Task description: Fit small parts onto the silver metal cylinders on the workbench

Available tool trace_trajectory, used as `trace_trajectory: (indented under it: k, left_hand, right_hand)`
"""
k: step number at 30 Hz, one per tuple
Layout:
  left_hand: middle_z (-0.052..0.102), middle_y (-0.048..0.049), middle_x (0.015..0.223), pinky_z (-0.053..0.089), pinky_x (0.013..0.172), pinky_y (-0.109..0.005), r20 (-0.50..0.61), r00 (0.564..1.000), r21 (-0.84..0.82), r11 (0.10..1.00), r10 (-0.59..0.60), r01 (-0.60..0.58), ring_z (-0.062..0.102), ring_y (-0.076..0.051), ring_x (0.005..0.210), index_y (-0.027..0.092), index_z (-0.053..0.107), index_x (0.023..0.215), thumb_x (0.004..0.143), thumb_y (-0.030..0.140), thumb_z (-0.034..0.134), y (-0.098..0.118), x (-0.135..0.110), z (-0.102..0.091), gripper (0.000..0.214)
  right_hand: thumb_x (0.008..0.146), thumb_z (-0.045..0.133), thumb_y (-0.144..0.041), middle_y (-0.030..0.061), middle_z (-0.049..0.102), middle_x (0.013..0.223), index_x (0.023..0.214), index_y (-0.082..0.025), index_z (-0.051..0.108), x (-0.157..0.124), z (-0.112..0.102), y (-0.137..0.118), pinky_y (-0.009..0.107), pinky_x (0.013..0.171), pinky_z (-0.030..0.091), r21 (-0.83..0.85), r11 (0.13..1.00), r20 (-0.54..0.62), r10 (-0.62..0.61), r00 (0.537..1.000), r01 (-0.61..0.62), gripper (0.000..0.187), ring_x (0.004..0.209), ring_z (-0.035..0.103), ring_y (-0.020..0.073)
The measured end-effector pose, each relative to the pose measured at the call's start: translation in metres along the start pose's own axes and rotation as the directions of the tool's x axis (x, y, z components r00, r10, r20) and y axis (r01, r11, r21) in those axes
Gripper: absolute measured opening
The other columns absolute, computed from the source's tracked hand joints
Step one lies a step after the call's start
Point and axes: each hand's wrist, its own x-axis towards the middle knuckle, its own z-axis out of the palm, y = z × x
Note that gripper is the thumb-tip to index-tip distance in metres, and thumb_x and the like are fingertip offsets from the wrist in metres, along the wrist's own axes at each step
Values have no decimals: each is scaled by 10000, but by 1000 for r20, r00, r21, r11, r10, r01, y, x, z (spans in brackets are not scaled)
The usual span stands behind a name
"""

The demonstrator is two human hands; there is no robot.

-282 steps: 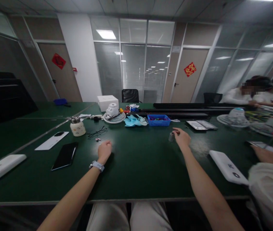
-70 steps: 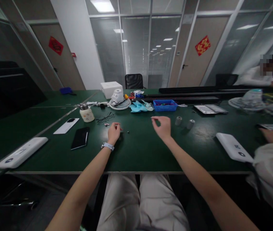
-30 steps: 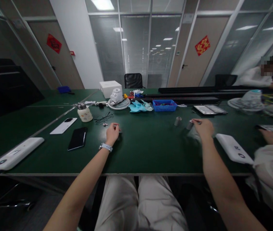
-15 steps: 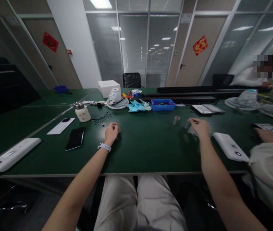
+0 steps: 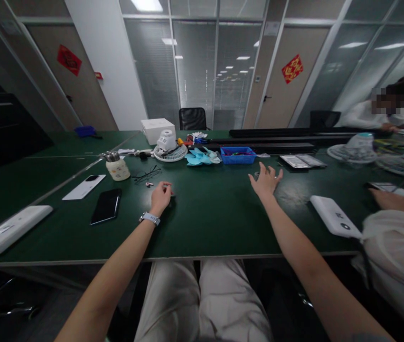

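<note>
My left hand [image 5: 161, 197] rests on the green tabletop [image 5: 209, 213], fingers loosely curled in, with no object showing in it. A silver watch [image 5: 149, 218] is on that wrist. Just beyond this hand lie a small earbud [image 5: 149, 184] and a pair of thin-framed glasses [image 5: 146, 174]. Toward the right, my right hand [image 5: 266, 183] is open, fingers spread, a ring on one finger. Behind its thumb shows part of a small metal cylinder [image 5: 257, 175]; a second cylinder is not visible, perhaps hidden by the hand.
Farther back stand a blue tray [image 5: 238, 162], light-blue fan blades [image 5: 199, 156], a white fan part [image 5: 167, 141] and a white box [image 5: 157, 129]. A bottle [image 5: 118, 170] and black phone [image 5: 106, 206] lie left. A white device [image 5: 333, 217] and a co-worker's arm [image 5: 396, 202] are right.
My right hand has moved left, from pinching a small metal cylinder to spread fingers near where the other cylinder stood. My left hand keeps its place on the table; the view has shifted slightly.
</note>
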Motion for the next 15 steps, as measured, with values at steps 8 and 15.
trace_trajectory:
  k: [8, 15]
  left_hand:
    - [702, -24, 731, 402, 630, -254, 11, 1000, 15, 1000, 18, -18, 623, -169, 661, 203, 613, 975, 832, 307, 442, -1, 0, 0, 246]
    - [715, -32, 795, 445, 668, -269, -20, 990, -112, 984, 140, -141, 657, -176, 733, 202, 576, 1083, 826, 401, 520, 7, -5, 5, 330]
  right_hand:
    - [811, 530, -427, 197, 612, 1091, 1291, -101, 387, 3, 8, 15, 568, 1028, 25, 15, 993, -19, 121, 993, -120, 597, 1160, 454, 291]
    - [812, 508, -491, 106, 684, 906, 1355, -122, 296, -18, -8, -36, 541, 1021, 86, 361, 930, -10, -74, 997, 73, 689, 1112, 531, 278]
